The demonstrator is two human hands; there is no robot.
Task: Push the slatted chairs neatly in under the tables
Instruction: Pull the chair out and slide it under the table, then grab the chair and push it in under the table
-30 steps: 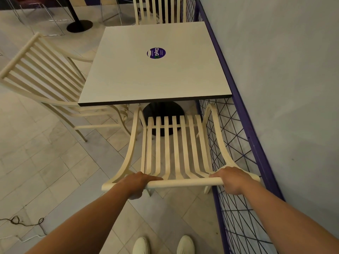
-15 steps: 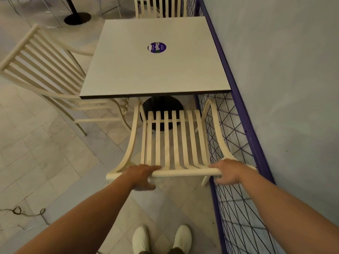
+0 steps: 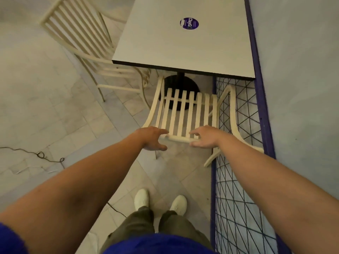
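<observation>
A cream slatted chair (image 3: 183,112) stands in front of me with its seat hidden beneath the grey square table (image 3: 183,50); only its backrest and curved side rails show. My left hand (image 3: 152,138) and my right hand (image 3: 205,136) hover at the backrest's top rail, fingers spread, close together and loosely touching it without gripping. A second cream slatted chair (image 3: 82,35) stands at the table's left side, angled, with its seat partly under the tabletop.
A purple-framed wire fence (image 3: 238,198) runs along the chair's right side, touching its rail, with a pale wall behind. The table's black round base (image 3: 190,85) sits under the top. A thin cable (image 3: 40,154) lies on the tiled floor at left. My white shoes (image 3: 141,198) are below.
The chair slid forward, its seat going further under the table. Both hands moved inward along the top rail and loosened from a closed grip to spread fingers.
</observation>
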